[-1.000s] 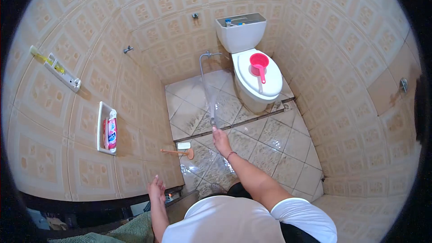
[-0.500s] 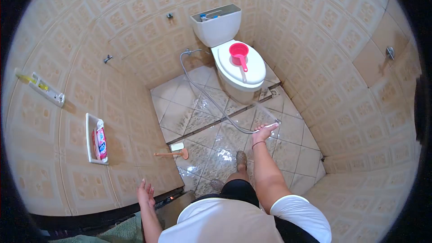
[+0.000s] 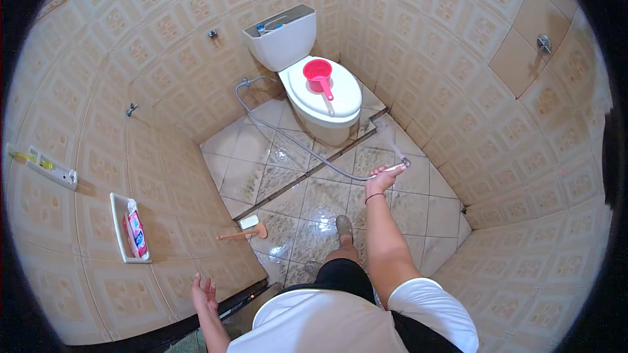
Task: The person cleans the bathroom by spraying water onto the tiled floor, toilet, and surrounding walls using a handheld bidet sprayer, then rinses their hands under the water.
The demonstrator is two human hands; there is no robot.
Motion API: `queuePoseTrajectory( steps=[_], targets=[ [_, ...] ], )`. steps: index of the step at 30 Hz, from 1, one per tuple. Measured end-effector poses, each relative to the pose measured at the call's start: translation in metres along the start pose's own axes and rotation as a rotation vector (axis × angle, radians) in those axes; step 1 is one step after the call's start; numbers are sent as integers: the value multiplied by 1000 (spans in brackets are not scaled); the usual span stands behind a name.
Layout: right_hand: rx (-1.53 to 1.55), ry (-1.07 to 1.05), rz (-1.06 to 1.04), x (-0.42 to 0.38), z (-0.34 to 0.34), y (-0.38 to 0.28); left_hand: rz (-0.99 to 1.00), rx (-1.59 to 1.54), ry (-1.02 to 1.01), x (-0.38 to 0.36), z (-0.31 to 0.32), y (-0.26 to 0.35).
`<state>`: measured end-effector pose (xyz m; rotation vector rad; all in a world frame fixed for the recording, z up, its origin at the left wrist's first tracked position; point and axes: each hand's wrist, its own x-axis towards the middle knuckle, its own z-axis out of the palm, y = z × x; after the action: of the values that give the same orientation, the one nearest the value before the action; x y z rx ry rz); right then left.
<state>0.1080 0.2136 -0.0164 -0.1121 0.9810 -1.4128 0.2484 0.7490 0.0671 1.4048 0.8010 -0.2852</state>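
In my right hand [image 3: 381,179] is the handle of a small sprayer [image 3: 403,165], and water comes out of its head toward the floor corner beside the toilet. A grey hose [image 3: 288,136] runs from it to a valve [image 3: 246,82] on the back wall. My left hand [image 3: 205,294] hangs empty at the lower left, fingers apart, near the wall. A pink dipper [image 3: 318,73] rests on the closed white toilet lid [image 3: 347,95].
On the wet tiled floor [image 3: 320,199] lie a brown-handled brush [image 3: 242,233] and a small white object [image 3: 249,222]. A wall tray [image 3: 120,229] holds pink packets. A raised ledge [image 3: 288,186] crosses the floor. Taps stick out from the walls.
The view has turned, so the toilet and wall fittings sit further left. The spray has swung from the toilet's base toward the right-hand floor corner. The right hand still grips the sprayer.
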Motion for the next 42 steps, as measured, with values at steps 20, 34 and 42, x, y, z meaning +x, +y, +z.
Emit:
queuePoseTrajectory(
  steps=[20, 34, 42],
  targets=[
    [-141, -259, 10, 15, 72, -25, -11, -45, 17, 10, 2, 6],
    [-223, -459, 47, 49, 152, -56, -13, -122, 84, -23, -3, -21],
    [-339, -561, 88, 74, 191, -67, 42, -166, 97, -69, 41, -38]
  ],
)
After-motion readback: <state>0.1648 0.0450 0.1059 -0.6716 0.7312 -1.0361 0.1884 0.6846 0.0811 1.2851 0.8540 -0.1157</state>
